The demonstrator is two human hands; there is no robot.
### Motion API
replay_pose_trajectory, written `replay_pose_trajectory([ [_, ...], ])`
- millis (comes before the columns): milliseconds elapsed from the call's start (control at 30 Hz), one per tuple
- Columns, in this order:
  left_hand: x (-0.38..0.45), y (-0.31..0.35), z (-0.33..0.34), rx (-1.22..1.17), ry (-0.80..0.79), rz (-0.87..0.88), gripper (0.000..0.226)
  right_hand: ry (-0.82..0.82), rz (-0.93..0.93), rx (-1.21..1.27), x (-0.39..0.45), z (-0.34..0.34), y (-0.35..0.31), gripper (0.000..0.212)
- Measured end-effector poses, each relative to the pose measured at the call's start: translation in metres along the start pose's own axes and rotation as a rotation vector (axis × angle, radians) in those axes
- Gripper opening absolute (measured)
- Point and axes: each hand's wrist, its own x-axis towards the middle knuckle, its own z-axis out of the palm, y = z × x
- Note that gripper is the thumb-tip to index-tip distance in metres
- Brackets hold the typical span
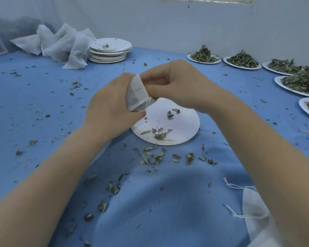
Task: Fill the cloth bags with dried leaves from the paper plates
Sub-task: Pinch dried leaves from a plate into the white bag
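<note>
My left hand (112, 104) grips the cloth bag (136, 94) above the nearly emptied paper plate (182, 125); my right hand (169, 82) pinches at its mouth from the right, fingers curled, with the bag's long axis running down toward the plate's remaining leaves (159, 134)
</note>
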Motion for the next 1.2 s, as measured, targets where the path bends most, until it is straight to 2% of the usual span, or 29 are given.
replay_pose_trajectory([
  [100, 0.001, -0.001, -0.001, 0.006, 0.012, -0.007, 0.050, -0.074, -0.013, 0.082, -0.004, -0.011, -0.001, 0.029],
  [267, -0.004, 0.003, 0.001, -0.053, -0.004, 0.017, 0.062, 0.089, -0.013, -0.333, 0.002, 0.012, -0.003, 0.017],
  [400, -0.007, 0.005, 0.011, 0.020, 0.054, 0.108, 0.053, 0.116, -0.011, -0.506, 0.007, 0.027, -0.001, 0.012],
  [533, -0.004, 0.006, 0.011, 0.056, 0.088, 0.146, 0.051, 0.040, -0.013, -0.295, 0.005, 0.031, -0.001, 0.026],
  [667, -0.003, 0.001, 0.005, 0.003, 0.032, 0.057, 0.055, -0.102, -0.004, -0.137, 0.005, 0.015, 0.004, 0.021],
  [767, -0.003, -0.005, 0.001, 0.016, 0.031, 0.021, 0.058, -0.049, -0.036, 0.041, 0.002, -0.004, 0.009, 0.017],
  [833, -0.003, -0.009, -0.001, 0.004, 0.030, -0.036, 0.059, 0.057, 0.019, 0.079, 0.003, -0.011, 0.019, 0.025],
  [900, -0.002, -0.010, -0.001, -0.021, 0.024, -0.087, 0.059, 0.104, 0.154, -0.233, 0.007, -0.010, 0.032, 0.032],
  [967, -0.001, -0.012, 0.001, -0.024, 0.015, -0.107, 0.058, -0.025, 0.307, -0.615, 0.009, -0.004, 0.046, 0.035],
  [1000, -0.001, -0.012, 0.001, -0.020, 0.015, -0.112, 0.058, -0.089, 0.347, -0.711, 0.009, 0.001, 0.051, 0.034],
  [1100, -0.001, -0.015, 0.000, -0.007, 0.033, -0.103, 0.055, -0.143, 0.339, -0.750, 0.009, 0.009, 0.056, 0.033],
  [1200, 0.000, -0.019, 0.000, 0.004, 0.049, -0.105, 0.053, -0.219, 0.283, -0.654, 0.011, 0.010, 0.047, 0.032],
])
